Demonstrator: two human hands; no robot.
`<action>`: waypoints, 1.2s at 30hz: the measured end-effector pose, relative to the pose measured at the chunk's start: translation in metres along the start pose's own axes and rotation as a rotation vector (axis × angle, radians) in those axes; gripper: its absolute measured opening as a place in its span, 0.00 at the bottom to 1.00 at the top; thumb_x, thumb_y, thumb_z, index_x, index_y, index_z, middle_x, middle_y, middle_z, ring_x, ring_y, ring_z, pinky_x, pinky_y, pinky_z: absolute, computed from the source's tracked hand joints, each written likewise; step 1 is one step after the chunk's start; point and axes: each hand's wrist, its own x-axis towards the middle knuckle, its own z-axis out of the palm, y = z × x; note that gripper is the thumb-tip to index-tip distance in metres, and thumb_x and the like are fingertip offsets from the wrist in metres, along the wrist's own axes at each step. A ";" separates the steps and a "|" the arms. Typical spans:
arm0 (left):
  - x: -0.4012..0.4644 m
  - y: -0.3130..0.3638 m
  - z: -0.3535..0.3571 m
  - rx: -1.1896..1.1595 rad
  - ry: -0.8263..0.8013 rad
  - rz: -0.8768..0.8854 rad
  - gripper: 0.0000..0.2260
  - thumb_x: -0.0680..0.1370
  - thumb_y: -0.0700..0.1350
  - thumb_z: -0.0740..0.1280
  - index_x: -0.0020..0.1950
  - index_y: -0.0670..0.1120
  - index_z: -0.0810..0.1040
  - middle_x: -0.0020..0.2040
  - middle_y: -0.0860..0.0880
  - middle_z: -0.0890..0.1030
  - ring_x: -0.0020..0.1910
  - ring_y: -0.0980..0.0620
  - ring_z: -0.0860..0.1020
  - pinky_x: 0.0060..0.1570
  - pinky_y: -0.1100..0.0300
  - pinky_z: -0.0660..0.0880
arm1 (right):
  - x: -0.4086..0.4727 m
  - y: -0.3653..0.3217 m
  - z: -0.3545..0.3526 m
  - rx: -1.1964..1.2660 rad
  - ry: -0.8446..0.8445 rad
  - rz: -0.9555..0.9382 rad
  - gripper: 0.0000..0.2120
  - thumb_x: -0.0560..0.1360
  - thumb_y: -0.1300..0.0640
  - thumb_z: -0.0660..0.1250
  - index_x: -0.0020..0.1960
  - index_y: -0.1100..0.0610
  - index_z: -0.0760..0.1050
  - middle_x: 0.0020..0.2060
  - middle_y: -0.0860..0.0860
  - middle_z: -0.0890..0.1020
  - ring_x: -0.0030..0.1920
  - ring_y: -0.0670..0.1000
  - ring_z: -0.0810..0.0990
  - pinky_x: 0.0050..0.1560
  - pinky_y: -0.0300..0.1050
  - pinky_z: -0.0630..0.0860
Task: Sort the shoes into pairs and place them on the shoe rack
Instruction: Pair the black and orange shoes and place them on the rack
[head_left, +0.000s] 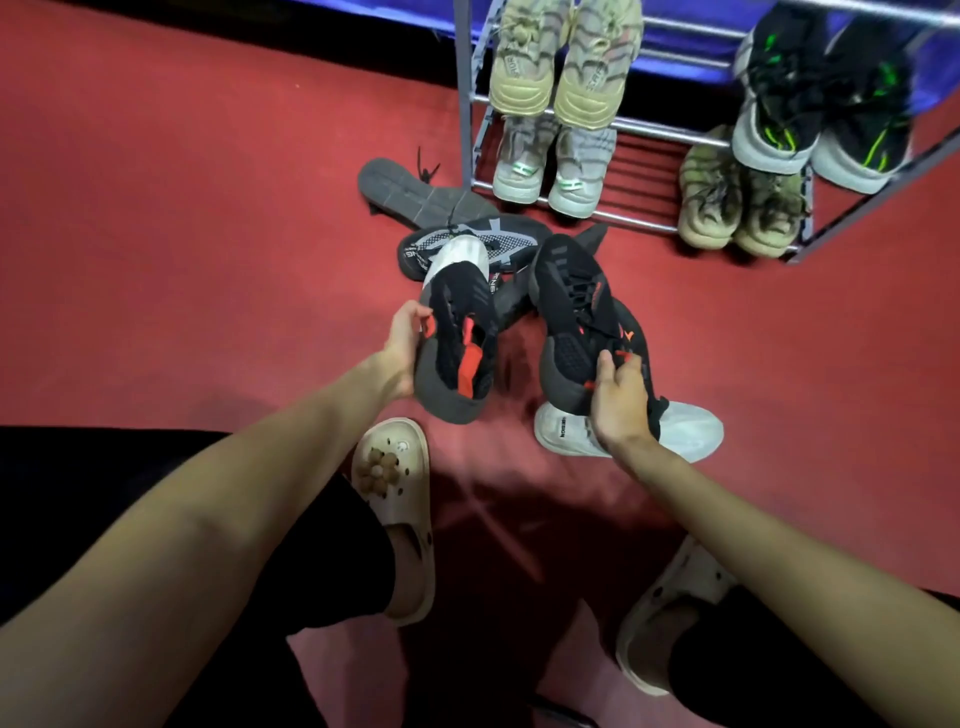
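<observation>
Viewpoint: one wide-angle camera worn on the person's head.
Direction: forward and steeply down over both forearms toward the red floor (208, 218).
Nearness: close; the arms fill the lower frame, the shoe rack (631, 125) sits at the top edge.
Distortion: straight rack bars bow near the corners.
Shared views: none, single view.

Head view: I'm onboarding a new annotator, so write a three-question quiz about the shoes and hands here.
1. True or false: each hand holds a black-and-red sneaker.
2. How many pairs sit on the shoe rack? A) two B) four C) six
3. What lies on the floor under the right hand?

Key: 1 true: left hand grips one black-and-red sneaker, the right grips the other sneaker. 2 B. 3 a white shoe.
</observation>
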 end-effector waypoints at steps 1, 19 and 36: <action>-0.001 -0.001 0.000 -0.019 0.020 -0.028 0.13 0.72 0.53 0.56 0.39 0.46 0.74 0.40 0.44 0.78 0.35 0.45 0.77 0.43 0.60 0.74 | 0.001 0.004 0.001 0.003 -0.009 0.015 0.16 0.82 0.54 0.53 0.62 0.65 0.67 0.56 0.61 0.78 0.55 0.56 0.76 0.57 0.46 0.69; -0.079 0.012 -0.002 0.291 0.026 -0.052 0.09 0.75 0.34 0.65 0.55 0.40 0.77 0.40 0.45 0.85 0.34 0.51 0.85 0.37 0.55 0.83 | 0.006 -0.057 -0.007 0.236 -0.088 0.148 0.11 0.74 0.53 0.59 0.43 0.61 0.73 0.38 0.55 0.76 0.39 0.55 0.73 0.41 0.49 0.69; -0.151 0.137 0.088 0.273 -0.262 0.316 0.18 0.77 0.36 0.62 0.66 0.33 0.71 0.60 0.35 0.79 0.53 0.44 0.82 0.50 0.50 0.82 | 0.009 -0.165 -0.118 0.331 0.069 -0.334 0.08 0.77 0.55 0.56 0.39 0.50 0.67 0.39 0.47 0.74 0.40 0.44 0.76 0.43 0.40 0.71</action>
